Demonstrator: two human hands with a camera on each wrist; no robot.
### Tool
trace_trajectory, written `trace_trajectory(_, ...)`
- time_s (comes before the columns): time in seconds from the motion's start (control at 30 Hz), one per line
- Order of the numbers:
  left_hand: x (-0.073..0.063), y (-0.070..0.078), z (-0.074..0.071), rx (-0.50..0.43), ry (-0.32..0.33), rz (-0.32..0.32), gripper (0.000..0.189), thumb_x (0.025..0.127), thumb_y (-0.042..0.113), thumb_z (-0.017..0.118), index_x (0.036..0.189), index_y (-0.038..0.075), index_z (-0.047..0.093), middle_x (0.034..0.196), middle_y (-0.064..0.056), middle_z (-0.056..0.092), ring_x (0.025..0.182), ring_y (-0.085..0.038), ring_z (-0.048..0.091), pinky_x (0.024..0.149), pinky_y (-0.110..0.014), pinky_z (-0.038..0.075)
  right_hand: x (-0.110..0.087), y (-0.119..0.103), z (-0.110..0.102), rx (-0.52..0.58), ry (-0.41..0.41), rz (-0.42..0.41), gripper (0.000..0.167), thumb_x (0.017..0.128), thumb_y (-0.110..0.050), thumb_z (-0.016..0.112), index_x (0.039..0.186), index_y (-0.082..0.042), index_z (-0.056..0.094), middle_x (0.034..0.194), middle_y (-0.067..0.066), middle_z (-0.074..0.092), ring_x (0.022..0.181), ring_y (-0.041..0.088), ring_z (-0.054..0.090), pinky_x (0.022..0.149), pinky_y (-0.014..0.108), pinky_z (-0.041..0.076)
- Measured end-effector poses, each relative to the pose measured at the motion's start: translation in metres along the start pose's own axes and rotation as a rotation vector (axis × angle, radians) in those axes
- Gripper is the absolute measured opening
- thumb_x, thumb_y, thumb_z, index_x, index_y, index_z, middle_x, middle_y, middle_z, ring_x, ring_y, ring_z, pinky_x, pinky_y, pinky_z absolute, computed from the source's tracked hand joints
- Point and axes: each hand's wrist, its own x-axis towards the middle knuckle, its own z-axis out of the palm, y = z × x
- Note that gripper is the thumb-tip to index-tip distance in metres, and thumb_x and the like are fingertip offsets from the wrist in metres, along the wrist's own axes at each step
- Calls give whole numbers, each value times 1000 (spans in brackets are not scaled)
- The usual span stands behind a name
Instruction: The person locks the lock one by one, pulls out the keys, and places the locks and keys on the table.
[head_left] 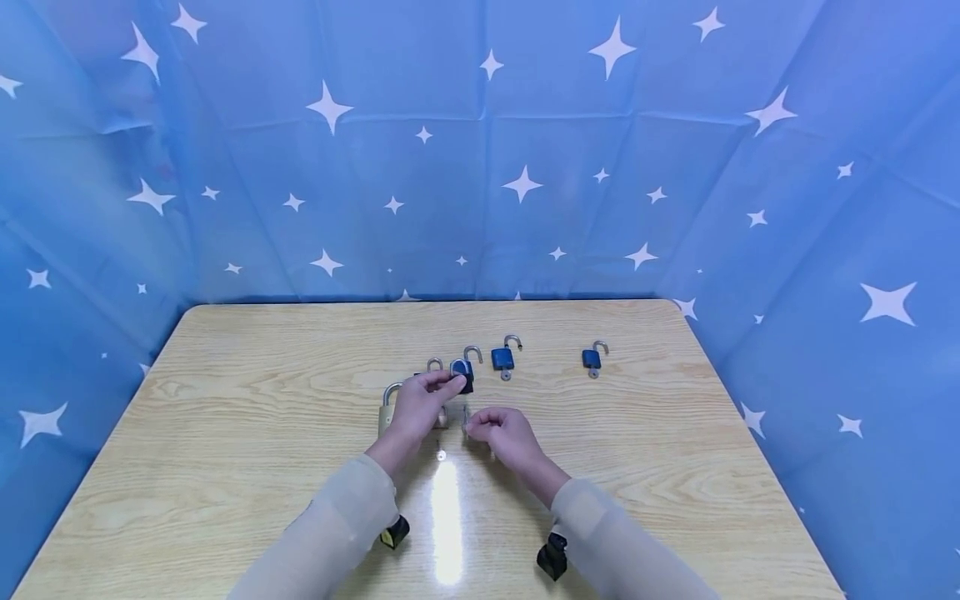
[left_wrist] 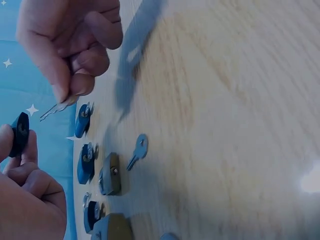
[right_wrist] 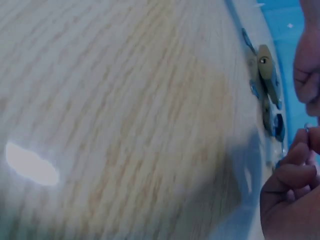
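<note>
In the head view, my left hand [head_left: 422, 404] grips a small dark-blue padlock [head_left: 467, 387] above the table. The left wrist view shows this padlock [left_wrist: 20, 134] upheld between thumb and fingers, its keyhole side facing my right hand. A thin metal key [left_wrist: 54, 110] is pinched by my right hand [head_left: 507, 435], thumb against finger, its blade pointing toward the padlock with a gap between them. In the right wrist view, my right hand [right_wrist: 292, 200] has curled fingers, and the key is mostly hidden there.
Two blue padlocks [head_left: 502, 359] [head_left: 591, 359] with raised shackles and keys inserted lie to the right. Another blue padlock [left_wrist: 91, 216] and brass padlocks [left_wrist: 111, 175] [left_wrist: 114, 229] stand around my left hand. A loose key [head_left: 441, 455] lies on the wooden table [head_left: 262, 433] nearer me.
</note>
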Motion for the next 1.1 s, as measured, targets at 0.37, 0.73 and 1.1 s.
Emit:
trace_trajectory(0.37, -1, 4, -3, 18, -9, -16, 36, 87, 32, 74, 113, 8, 71, 106, -7, 68, 95, -17, 60, 90, -40, 49, -5, 2, 0, -100, -57, -27, 16, 86, -15, 66, 92, 0, 69, 88, 5, 68, 64, 13, 50, 54, 24, 40)
trace_trajectory(0.73, -3, 2, -5, 340, -29, 76, 23, 89, 34, 70, 101, 14, 73, 92, -1, 71, 83, -14, 62, 70, -27, 49, -13, 2, -7, -235, -47, -53, 15, 87, -19, 67, 80, -5, 66, 71, -2, 56, 65, 12, 49, 59, 26, 40)
trace_trajectory(1.1, -3, -5, -1, 573, -34, 74, 25, 87, 42, 70, 100, 22, 76, 101, 4, 74, 89, -14, 65, 74, -31, 48, -18, 2, -15, -288, -59, -26, 14, 83, -16, 70, 74, -5, 67, 70, 2, 61, 62, 13, 48, 58, 26, 37)
